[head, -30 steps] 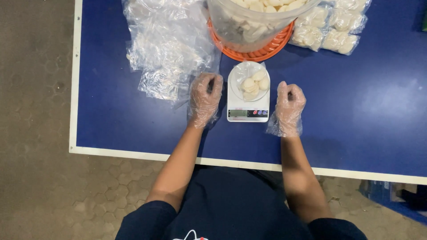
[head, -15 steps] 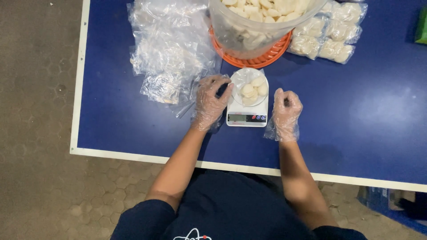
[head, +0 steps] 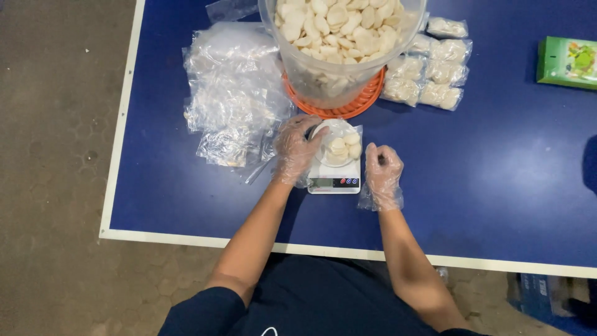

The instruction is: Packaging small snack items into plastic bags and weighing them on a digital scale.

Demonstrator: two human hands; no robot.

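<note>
Left hand (head: 297,147), gloved, fingers curled on rim of small bag of pale crackers (head: 339,148) atop white scale (head: 334,176); right hand (head: 382,171) loosely closed beside, gripping nothing visible. Risk: bag tipping off scale, crackers spilling; loose glove snagging.

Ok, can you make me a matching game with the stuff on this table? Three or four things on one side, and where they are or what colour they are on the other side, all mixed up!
Things:
1. Big clear tub of white crackers
2. Small white scale
3. Green box
4. Pile of empty clear bags

Places:
A. Between the two gloved hands
B. On the orange tray
C. Left of the tub
D. Far right of the blue table

Pairs: 1-B, 2-A, 3-D, 4-C
</note>
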